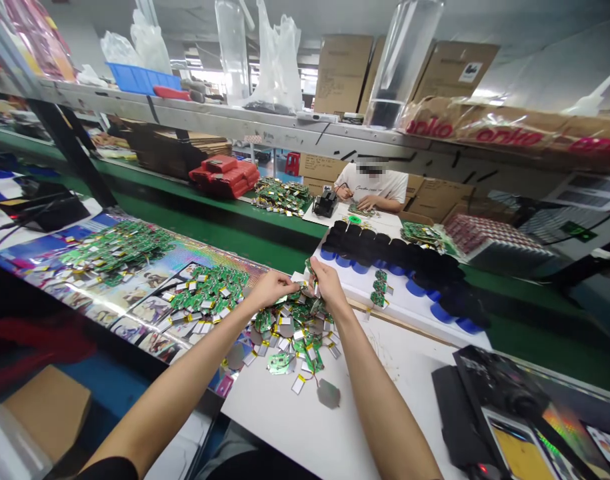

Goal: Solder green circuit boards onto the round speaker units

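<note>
Left hand and right hand close together, not clearly touching, directly above a heap of green circuit boards wired to silver pouch cells on the white tabletop; right fingers pinch a small green board, left grip unclear. Judged risk: tangled leads could drag neighbouring boards along, straining a wire or joint. Further right, black cylinders with blue bases stand clear of the hands.
</note>
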`<state>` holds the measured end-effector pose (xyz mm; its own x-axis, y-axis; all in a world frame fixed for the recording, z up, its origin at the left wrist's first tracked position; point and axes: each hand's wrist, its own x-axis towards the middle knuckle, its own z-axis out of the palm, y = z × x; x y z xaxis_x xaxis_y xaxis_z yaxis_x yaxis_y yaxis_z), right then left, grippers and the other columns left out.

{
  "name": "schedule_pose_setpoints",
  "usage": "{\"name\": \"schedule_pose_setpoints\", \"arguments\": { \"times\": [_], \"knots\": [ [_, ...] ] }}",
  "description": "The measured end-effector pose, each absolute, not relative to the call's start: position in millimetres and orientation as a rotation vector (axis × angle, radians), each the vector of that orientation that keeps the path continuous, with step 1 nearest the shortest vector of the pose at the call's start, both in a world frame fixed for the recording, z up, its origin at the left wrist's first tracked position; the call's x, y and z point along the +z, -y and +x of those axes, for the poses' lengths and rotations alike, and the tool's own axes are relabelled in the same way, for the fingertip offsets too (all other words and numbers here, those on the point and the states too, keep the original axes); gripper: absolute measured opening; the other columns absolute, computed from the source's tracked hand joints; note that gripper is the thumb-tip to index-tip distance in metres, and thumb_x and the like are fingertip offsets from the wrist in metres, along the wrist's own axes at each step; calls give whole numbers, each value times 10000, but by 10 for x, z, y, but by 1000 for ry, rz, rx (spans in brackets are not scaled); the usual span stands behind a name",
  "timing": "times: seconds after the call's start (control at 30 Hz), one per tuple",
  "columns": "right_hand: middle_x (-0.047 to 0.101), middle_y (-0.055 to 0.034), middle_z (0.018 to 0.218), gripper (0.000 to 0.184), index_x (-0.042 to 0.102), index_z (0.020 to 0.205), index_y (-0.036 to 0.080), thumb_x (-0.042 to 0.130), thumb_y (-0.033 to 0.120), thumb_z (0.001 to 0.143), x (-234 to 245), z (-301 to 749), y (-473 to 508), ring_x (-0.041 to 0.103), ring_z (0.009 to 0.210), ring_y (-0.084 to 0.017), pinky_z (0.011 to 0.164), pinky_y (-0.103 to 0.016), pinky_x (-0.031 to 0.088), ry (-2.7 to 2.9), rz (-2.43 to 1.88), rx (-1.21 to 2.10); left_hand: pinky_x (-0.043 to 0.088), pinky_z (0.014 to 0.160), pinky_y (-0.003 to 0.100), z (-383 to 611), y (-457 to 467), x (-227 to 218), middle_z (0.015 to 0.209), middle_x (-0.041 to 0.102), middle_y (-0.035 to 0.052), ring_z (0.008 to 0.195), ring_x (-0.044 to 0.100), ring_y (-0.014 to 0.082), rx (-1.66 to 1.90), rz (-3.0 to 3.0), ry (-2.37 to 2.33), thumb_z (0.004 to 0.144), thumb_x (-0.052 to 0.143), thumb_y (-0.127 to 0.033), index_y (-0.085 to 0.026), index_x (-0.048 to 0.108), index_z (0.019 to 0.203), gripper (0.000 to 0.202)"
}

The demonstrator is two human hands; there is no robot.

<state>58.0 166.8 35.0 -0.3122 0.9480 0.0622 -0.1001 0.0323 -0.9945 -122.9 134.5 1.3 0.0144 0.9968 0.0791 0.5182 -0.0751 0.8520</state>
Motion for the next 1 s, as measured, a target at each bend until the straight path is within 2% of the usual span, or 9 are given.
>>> {"name": "schedule_pose_setpoints", "arguments": {
  "times": [0.1, 0.23, 0.4, 0.47, 0.6, 0.73, 0.8, 0.9, 1.0],
  "knots": [
    [495, 82, 503, 679, 483, 735, 271, 685, 919, 705, 342, 550, -1647, 429, 339, -118, 367, -276, 293, 1378, -908, 1447, 247, 579, 254, -1215, -1339, -14, 569, 521, -24, 589, 430, 147, 965, 1737, -1562, 823, 670, -677, -173, 747, 744, 516],
    [489, 99, 510, 640, 472, 782, 282, 682, 885, 752, 314, 540, -1645, 357, 333, -101, 345, -271, 264, 1336, -911, 1381, 266, 592, 257, -1209, -1298, -18, 586, 498, -33, 601, 455, 169, 955, 1817, -1563, 917, 564, -653, -197, 748, 892, 493],
    [431, 96, 497, 632, 415, 746, 287, 639, 876, 799, 276, 512, -1702, 397, 404, -124, 403, -276, 326, 1287, -934, 1293, 338, 649, 277, -1256, -1278, 59, 691, 667, 26, 667, 582, 212, 876, 1893, -1598, 969, 513, -626, -220, 737, 770, 504],
    [436, 88, 520, 626, 423, 742, 285, 605, 879, 815, 269, 483, -1720, 440, 446, -133, 446, -276, 367, 1294, -933, 1287, 361, 666, 288, -1327, -1278, 114, 725, 716, 49, 689, 623, 238, 856, 1900, -1657, 977, 517, -595, -231, 763, 783, 481],
    [485, 58, 598, 607, 487, 702, 266, 631, 846, 805, 274, 437, -1741, 502, 555, -144, 555, -286, 450, 1397, -908, 1306, 405, 701, 298, -1505, -1231, 220, 801, 774, 75, 758, 682, 278, 860, 1891, -1808, 942, 608, -480, -249, 823, 1073, 342],
    [524, 43, 630, 536, 578, 646, 232, 712, 725, 807, 269, 530, -1767, 500, 628, -141, 625, -278, 428, 1564, -910, 1236, 440, 710, 310, -1572, -1132, 259, 814, 788, 74, 751, 703, 280, 863, 1910, -1837, 967, 573, -436, -238, 822, 1135, 360],
    [548, 45, 614, 464, 644, 664, 218, 749, 649, 800, 256, 635, -1767, 493, 619, -139, 619, -276, 403, 1657, -926, 1205, 473, 740, 322, -1552, -1099, 238, 892, 807, 81, 791, 721, 283, 888, 1921, -1820, 984, 546, -428, -230, 816, 1150, 373],
    [651, 26, 638, 340, 735, 720, 200, 808, 530, 759, 247, 803, -1722, 555, 614, -151, 619, -279, 435, 1803, -956, 1199, 526, 884, 351, -1488, -1101, 180, 1090, 808, 100, 982, 741, 295, 949, 1951, -1767, 982, 561, -410, -229, 808, 1155, 352],
    [796, -28, 853, 235, 801, 860, 208, 828, 409, 742, 285, 993, -1659, 687, 749, -196, 726, -309, 536, 1875, -1041, 1131, 521, 1033, 390, -1407, -1152, 133, 1198, 773, 108, 1160, 708, 307, 1000, 1975, -1707, 980, 575, -404, -233, 802, 1160, 336]
  ]
}}
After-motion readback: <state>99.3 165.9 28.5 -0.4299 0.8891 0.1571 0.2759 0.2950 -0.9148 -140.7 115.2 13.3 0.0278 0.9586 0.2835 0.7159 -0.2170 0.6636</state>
